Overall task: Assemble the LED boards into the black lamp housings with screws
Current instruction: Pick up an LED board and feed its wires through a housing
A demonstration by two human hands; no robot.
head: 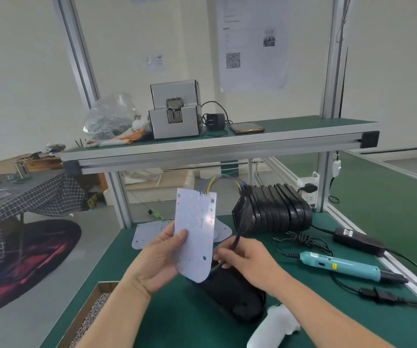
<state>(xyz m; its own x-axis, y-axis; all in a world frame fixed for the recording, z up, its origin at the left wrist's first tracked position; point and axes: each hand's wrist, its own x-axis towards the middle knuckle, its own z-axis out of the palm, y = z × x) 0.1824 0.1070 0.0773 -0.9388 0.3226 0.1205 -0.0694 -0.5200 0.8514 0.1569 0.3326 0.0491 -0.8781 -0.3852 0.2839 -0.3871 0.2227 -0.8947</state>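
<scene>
Centre of frame: LED board point(194, 234) held upright, left hand point(161, 258) gripping its left edge with thumb on its face; right hand point(246, 257) pinching cable point(238, 236); lamp housing point(232, 296) below on table point(177, 322); screwdriver point(340, 266) right.

On the shelf point(227, 144), right of its middle, a phone point(247, 127) lying flat. Nearer the shelf's middle, a black plug adapter point(213, 121). At its left end, a crumpled clear plastic bag point(110, 116). Above the shelf, a sheet with a QR code point(252, 41). Below its left end, a checked tablecloth point(26, 194) and a dark rug point(26, 259). Under its right end, a white power strip point(307, 189).
</scene>
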